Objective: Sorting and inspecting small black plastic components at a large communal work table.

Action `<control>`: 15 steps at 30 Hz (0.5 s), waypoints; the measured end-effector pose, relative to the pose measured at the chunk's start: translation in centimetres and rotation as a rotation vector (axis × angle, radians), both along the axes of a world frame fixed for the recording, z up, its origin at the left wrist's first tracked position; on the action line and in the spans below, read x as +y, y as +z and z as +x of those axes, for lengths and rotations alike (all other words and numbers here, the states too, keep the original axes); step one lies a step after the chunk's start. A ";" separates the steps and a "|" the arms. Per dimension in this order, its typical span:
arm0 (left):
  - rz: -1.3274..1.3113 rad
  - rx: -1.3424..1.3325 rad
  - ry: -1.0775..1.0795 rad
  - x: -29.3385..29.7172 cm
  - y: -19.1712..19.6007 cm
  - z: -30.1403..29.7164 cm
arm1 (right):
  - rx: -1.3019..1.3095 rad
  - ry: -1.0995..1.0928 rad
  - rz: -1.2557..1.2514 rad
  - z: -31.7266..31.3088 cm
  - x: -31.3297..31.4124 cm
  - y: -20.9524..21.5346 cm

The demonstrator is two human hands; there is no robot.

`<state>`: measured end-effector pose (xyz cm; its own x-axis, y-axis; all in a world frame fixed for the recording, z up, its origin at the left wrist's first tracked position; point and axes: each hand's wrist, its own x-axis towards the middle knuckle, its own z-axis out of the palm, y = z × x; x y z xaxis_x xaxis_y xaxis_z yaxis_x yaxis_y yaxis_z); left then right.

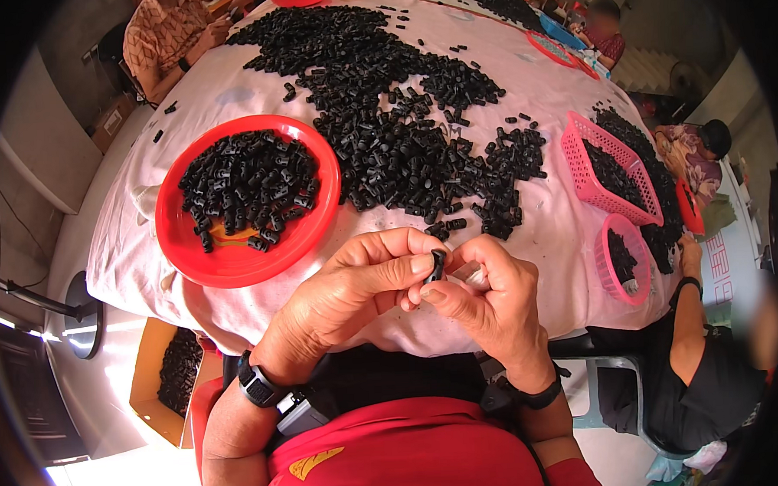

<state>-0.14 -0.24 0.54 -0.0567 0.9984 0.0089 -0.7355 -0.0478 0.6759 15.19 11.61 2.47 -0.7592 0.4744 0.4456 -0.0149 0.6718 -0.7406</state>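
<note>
In front of my chest, over the table's near edge, a small black plastic piece (pixel 438 263) is pinched between my two hands. My left hand (pixel 356 277) grips it between thumb and forefinger. From the other side, my right hand (pixel 495 295) closes on it with thumb and fingers. Something whitish shows between the right fingers; I cannot make out what it is. Just beyond my hands spreads a large heap of similar black pieces (pixel 394 156). To the left, a round red plastic tray (pixel 176 244) holds a pile of them.
A pale pink cloth (pixel 262 309) covers the table. At the right stand a pink rectangular basket (pixel 584 175) and a round pink basket (pixel 612 290), both holding black pieces. A cardboard box (pixel 148 384) sits on the floor at left. Several people sit around the table.
</note>
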 end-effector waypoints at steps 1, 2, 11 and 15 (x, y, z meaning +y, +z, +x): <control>-0.009 -0.002 0.005 0.0 0.0 0.0 | -0.015 0.027 0.016 0.0 0.2 -0.1; -0.017 -0.004 0.010 -0.1 0.1 0.1 | -0.030 0.054 0.033 0.0 0.3 -0.2; 0.017 -0.022 0.029 0.0 0.1 0.0 | 0.020 0.030 -0.077 -0.1 -0.2 0.5; 0.033 -0.026 0.015 0.0 0.2 -0.2 | 0.011 0.030 -0.033 0.3 0.4 0.2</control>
